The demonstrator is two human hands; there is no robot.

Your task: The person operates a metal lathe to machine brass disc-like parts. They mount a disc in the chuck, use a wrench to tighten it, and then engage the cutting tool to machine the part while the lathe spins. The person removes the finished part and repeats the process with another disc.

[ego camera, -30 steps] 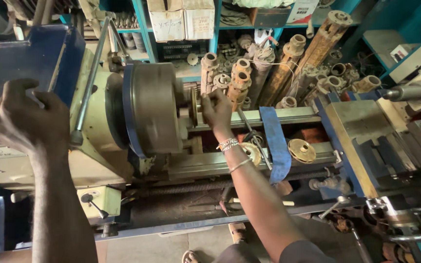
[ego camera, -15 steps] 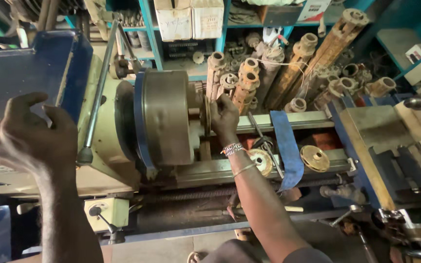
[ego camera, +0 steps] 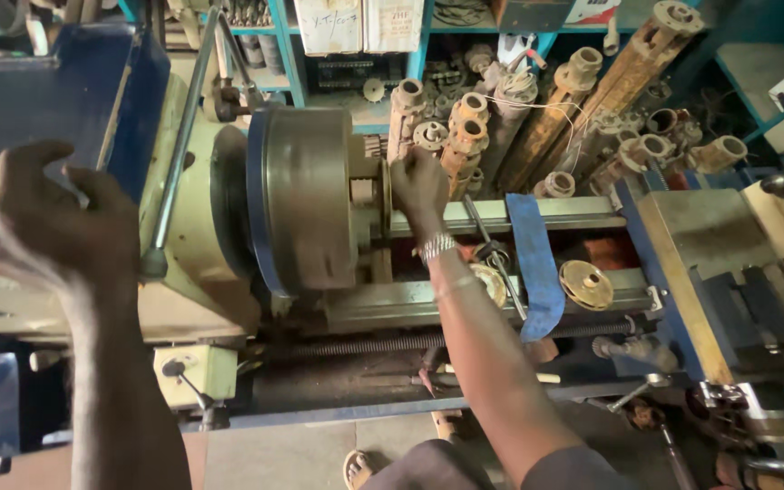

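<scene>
**Lathe setup: right hand at the chuck face, left up by the headstock**

Looks like the workpiece-seating step to me. Right hand (ego camera: 417, 186) is reaching over the bed and sits right at the face of the big steel chuck (ego camera: 306, 209), fingers curled round smth small at the jaws. Can't tell exactly what, it's hidden behind the hand. Left hand (ego camera: 47, 222) is up near the cream headstock (ego camera: 197, 272), fingers loosely spread, not gripping anything; the long lever rod (ego camera: 179, 154) is just beside it.

On the bed: a blue cloth strip (ego camera: 535, 263) draped across the ways, a brass flange (ego camera: 586, 284) next to it, w/ a pile of rusty pipe fittings (ego camera: 537, 127) behind.

Next move imo needs the part held square against the jaws while smth tightens them, so prob the chuck has to stay dead still.
</scene>
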